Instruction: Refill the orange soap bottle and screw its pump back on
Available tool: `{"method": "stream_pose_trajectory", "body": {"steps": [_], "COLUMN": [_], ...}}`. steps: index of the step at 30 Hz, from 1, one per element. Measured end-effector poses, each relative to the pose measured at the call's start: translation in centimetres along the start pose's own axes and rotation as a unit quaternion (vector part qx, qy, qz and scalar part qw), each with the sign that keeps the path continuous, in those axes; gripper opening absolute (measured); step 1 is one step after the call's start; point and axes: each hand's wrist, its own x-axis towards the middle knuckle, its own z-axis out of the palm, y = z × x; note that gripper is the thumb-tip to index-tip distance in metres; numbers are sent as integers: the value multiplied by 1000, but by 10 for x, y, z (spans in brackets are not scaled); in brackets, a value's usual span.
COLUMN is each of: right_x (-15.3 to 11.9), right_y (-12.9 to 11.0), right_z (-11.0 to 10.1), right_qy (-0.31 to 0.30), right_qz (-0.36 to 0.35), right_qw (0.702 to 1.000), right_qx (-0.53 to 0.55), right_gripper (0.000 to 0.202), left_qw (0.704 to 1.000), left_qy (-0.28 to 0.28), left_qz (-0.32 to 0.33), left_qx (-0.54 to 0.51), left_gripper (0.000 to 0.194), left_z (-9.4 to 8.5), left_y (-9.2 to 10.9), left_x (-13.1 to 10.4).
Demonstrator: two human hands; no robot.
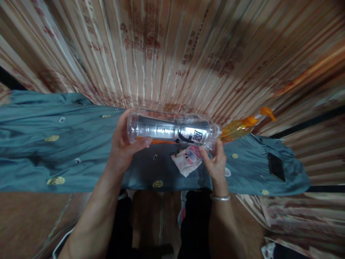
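A clear plastic bottle [167, 127] with a silver label and dark characters lies sideways in the air between both hands. My left hand [124, 144] is wrapped round its base end, thumb on the near side. At the other end, my right hand [215, 156] grips the bottle near its neck, and a bracelet circles that wrist. Just beyond the neck is a yellow bottle [234, 130] with an orange pump top, tilted up to the right. A crumpled white packet [187, 160] with pink print lies on the cloth beneath the clear bottle.
A teal cloth [88, 154] with yellow patterns covers the long surface. A dark phone [276, 166] lies at its right, and a small white round item [228, 172] is near my right wrist. Patterned curtains [167, 50] hang behind and to the right.
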Motion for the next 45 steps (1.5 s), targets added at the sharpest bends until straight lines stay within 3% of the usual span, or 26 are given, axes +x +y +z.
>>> {"method": "stream_pose_trajectory", "body": {"steps": [15, 24, 38, 45], "right_x": [0, 1, 0, 0], "right_y": [-1, -5, -5, -4], "right_z": [4, 4, 5, 5], "right_qy": [11, 15, 13, 14], "right_qz": [4, 3, 12, 10], "right_qw": [1000, 1000, 1000, 1000], "right_qx": [1, -7, 2, 5], "right_gripper": [62, 58, 59, 61], "left_qw": [1000, 1000, 1000, 1000], "left_qy": [5, -3, -12, 7], "left_qz": [17, 2, -13, -15], "left_qx": [-11, 29, -3, 6], "left_gripper": [68, 75, 73, 77], "left_z": [1, -6, -6, -7], "left_y": [1, 5, 0, 3], "left_x": [2, 0, -2, 0]}}
